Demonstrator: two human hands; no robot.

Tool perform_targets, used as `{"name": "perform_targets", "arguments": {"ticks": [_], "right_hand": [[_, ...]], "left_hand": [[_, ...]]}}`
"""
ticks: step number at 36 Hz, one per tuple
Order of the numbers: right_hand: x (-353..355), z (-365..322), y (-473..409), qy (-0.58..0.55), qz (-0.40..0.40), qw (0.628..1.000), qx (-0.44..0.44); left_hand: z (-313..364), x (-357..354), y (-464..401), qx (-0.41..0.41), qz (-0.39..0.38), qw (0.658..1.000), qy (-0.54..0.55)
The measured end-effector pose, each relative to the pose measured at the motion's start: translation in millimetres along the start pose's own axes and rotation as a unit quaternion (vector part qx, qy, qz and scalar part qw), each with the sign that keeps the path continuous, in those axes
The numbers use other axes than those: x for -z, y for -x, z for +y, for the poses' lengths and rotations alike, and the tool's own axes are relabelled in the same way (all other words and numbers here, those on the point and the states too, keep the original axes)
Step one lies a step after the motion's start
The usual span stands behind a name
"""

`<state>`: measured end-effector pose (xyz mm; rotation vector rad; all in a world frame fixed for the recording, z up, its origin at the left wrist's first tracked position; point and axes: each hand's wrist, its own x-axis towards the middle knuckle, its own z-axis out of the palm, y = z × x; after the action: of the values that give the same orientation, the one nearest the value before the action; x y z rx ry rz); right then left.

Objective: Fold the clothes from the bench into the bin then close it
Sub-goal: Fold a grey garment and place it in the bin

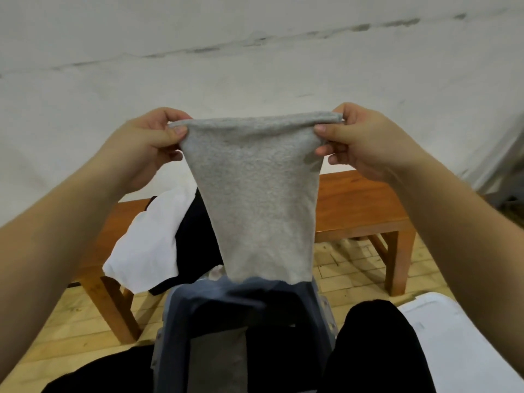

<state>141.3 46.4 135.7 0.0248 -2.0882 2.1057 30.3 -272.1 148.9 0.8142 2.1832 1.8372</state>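
Observation:
A grey garment (pixel 255 194) hangs in the air in front of me, folded over at the top. My left hand (pixel 147 143) pinches its upper left corner and my right hand (pixel 365 137) pinches its upper right corner. Its lower edge dangles just above the grey-blue bin (pixel 175 313), which stands open on the floor between my knees with dark and grey cloth inside. Behind the garment, a white garment (pixel 147 236) and a black garment (pixel 195 231) lie on the wooden bench (pixel 357 202).
A white lid (pixel 459 344) lies on the floor at the lower right. My knees in black trousers (pixel 374 344) flank the bin. A pale wall rises behind the bench, and a wooden floor (pixel 348 268) lies below it.

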Motion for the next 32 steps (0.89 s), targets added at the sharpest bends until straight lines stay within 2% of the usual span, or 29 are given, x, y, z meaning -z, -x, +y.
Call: {"name": "perform_targets", "arguments": {"ticks": [5,9,12,19,24,32], "right_hand": [[27.4,-3.6,-21.4,0.007,0.017,1.000,0.022],[50.4,5.3,-53.7,0.030,0.029,0.999,-0.007],[69.6,21.6,-85.1,0.045,0.045,0.997,-0.039],[102.6,66.5,-154.0,0.057,0.086,0.992,-0.066],[115.1,90.9,-183.2,0.048,0.116,0.991,-0.042],[108.2,137.2,-146.7,0.073,0.108,0.988,-0.078]], "left_hand": [[0.7,-20.9,-42.5,-0.004,0.017,1.000,-0.016],[-7.1,-37.7,-86.2,-0.012,0.020,0.993,-0.118],[-22.5,-49.9,-123.8,0.018,0.022,0.987,-0.158],[-57.9,-84.1,-197.1,0.110,0.048,0.989,-0.089],[-75.3,-92.0,-231.4,0.091,0.073,0.993,-0.029],[-119.0,-93.5,-190.4,0.116,0.006,0.991,-0.069]]}}
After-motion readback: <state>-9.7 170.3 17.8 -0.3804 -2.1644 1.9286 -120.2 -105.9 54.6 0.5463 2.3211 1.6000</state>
